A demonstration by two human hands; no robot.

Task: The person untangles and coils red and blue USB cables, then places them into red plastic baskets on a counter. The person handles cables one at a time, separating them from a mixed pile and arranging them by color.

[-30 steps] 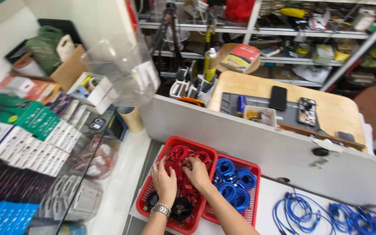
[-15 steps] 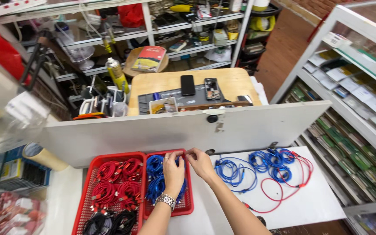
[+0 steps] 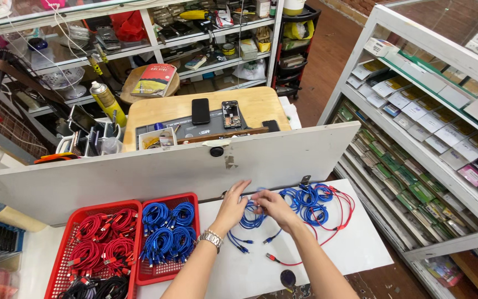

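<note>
1. Blue cable coil (image 3: pixel 250 217): on the white counter (image 3: pixel 355 249), pinched between my left hand (image 3: pixel 231 207) and right hand (image 3: pixel 275 209).
2. Red basket (image 3: pixel 164 271) of blue coils: just left.

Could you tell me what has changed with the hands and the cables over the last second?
Both hands left the baskets and moved right, onto the white table. The left hand and right hand now hold a blue cable from the loose pile. The red basket and the blue-cable basket stayed put.
</note>
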